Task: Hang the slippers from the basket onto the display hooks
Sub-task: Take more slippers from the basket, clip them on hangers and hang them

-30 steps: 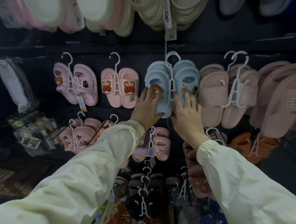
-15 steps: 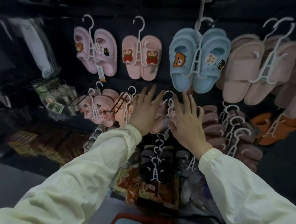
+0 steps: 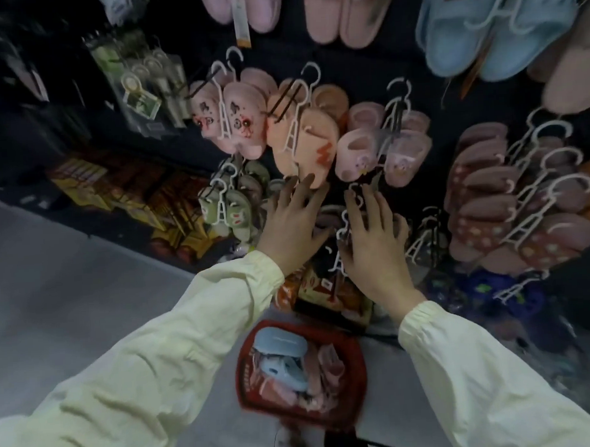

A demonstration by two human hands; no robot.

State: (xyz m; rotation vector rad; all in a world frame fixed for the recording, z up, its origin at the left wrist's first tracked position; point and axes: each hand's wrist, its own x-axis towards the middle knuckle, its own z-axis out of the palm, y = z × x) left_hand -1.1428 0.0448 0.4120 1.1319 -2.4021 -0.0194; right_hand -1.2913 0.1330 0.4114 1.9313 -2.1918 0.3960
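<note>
— Where are the slippers point(image 3: 282, 369)?
— Blue and pink ones, piled in the red basket point(image 3: 243, 376), lower centre of the frame.
— And the hands?
— Left hand point(image 3: 295, 223) and right hand point(image 3: 373, 243), mid-frame, fingers spread, holding nothing, in front of the hung pairs point(image 3: 302, 137).

1. Raised side by side: left hand point(image 3: 295, 228) and right hand point(image 3: 373, 243), fingers spread, holding nothing.
2. At the left fingertips, hanging peach slippers point(image 3: 305, 144).
3. Below, red basket point(image 3: 358, 367) with blue and pink slippers point(image 3: 281, 343).
</note>
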